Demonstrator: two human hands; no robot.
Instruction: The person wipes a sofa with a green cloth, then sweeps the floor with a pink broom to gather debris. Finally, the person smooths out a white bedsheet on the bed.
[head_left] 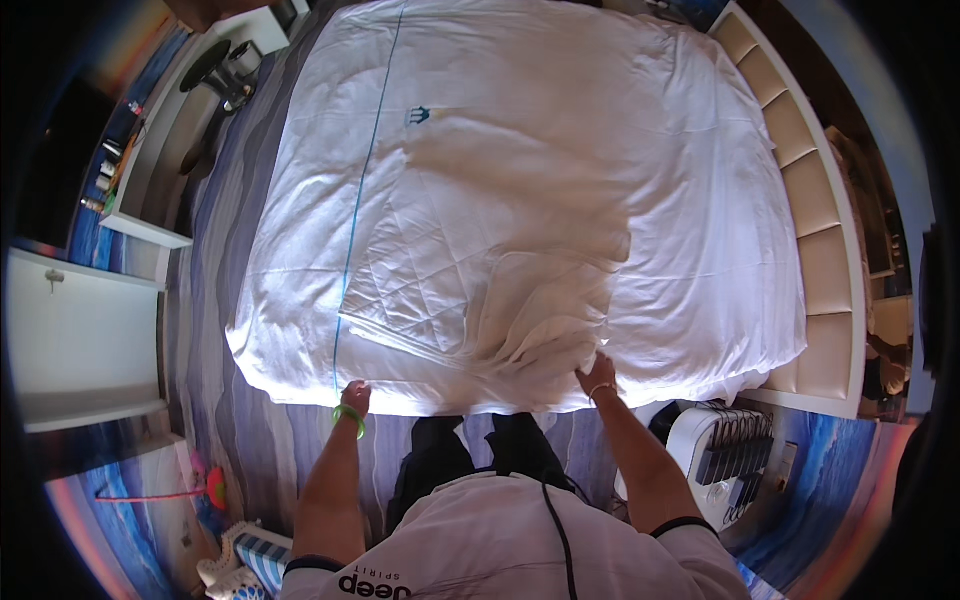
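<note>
A white sheet (pixel 690 220) with a thin blue stripe covers the wide bed before me. On its near middle lies a rumpled white quilt (pixel 410 270), partly folded over itself, with a diamond-stitched area showing. My right hand (pixel 598 374) is closed on the quilt's near right corner, at the bed's near side. Farther left, my left hand (pixel 355 395), a green band at its wrist, rests at the near edge of the bed beside the stripe. Its fingers are curled in against the white sheet; their tips are hidden.
A padded beige headboard (pixel 812 260) runs along the right side. At the near right stands a white nightstand (pixel 690 450) with dark items on it. Left of the bed are a striped carpet (pixel 215 260), a dark stool (pixel 208 70) and a white desk (pixel 150 225).
</note>
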